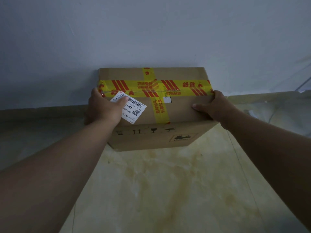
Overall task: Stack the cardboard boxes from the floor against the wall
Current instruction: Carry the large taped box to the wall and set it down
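Observation:
A brown cardboard box (pixel 178 110) crossed with yellow and red tape sits with its far edge against the wall (pixel 151 34). A white shipping label (pixel 133 109) is stuck near its left side. My left hand (pixel 103 108) grips the box's left edge, thumb lying across the label. My right hand (pixel 213 106) clasps the right edge, thumb on the top face. The box's front face (pixel 151 137) with printed handling symbols shows below; I cannot tell whether that face belongs to a second box underneath.
Pale marbled floor tiles (pixel 159 190) stretch from the box toward me. A dark skirting strip (pixel 42 113) runs along the wall's foot at left. A thin cable (pixel 276 111) lies on the floor at right.

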